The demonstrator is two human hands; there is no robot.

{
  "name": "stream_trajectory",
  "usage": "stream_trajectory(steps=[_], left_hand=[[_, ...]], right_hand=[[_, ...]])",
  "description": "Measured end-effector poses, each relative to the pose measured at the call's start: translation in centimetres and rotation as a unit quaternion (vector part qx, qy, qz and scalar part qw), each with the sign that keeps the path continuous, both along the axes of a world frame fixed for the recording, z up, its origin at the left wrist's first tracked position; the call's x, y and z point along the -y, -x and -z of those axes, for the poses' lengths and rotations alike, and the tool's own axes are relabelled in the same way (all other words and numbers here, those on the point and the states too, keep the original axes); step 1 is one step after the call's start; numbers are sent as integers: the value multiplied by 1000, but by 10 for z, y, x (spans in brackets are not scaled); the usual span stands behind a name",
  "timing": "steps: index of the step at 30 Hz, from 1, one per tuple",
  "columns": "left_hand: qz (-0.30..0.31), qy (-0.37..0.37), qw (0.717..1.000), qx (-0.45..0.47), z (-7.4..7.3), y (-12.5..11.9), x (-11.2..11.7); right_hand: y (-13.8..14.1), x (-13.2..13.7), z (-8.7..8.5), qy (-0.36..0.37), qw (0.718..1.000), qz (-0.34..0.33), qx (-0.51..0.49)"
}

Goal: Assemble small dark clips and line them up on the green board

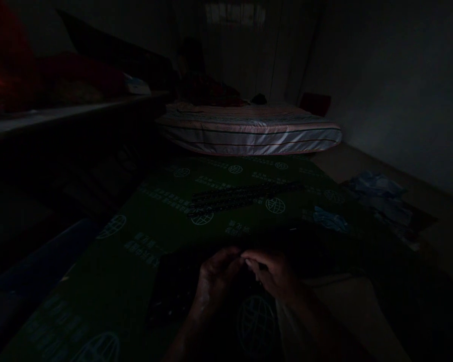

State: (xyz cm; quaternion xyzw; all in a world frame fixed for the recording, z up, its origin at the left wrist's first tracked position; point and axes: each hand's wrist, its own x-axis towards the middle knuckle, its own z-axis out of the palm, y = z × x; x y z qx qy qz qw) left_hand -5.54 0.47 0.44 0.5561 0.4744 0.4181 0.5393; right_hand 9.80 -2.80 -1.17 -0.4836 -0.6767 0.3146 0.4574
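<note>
In the dim head view, my left hand (216, 275) and my right hand (271, 270) meet fingertip to fingertip. The fingers of both are pinched together. Whatever lies between them is too small and dark to make out. Beneath and around the hands spreads a dark cloth with small pale specks (173, 284), lying on a green printed sheet (136, 274). Farther out, several long dark speckled strips (226, 199) are laid side by side on the same sheet. By my right forearm is a pale beige piece (340, 301), perhaps cloth.
A bed with a striped cover (249, 133) stands at the back. To the right lie a small blue cloth (330, 219) and a heap of clothes (379, 193) near the wall. A loaded shelf (94, 108) runs along the left, with a blue object (45, 259) lower down.
</note>
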Motion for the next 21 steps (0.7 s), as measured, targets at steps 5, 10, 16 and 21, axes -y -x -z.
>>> stream_trajectory(steps=[5, 10, 16, 21], left_hand=[[-9, 25, 999, 26, -3, 0, 1], [-11, 35, 999, 34, -2, 1, 1], [-5, 37, 998, 47, 0, 3, 2], [-15, 44, 998, 31, -5, 4, 3]], right_hand=[[1, -2, -3, -69, 996, 25, 55], [0, -3, -3, -78, 992, 16, 99], [2, -8, -7, -69, 990, 8, 126], [0, -13, -17, -45, 983, -7, 177]])
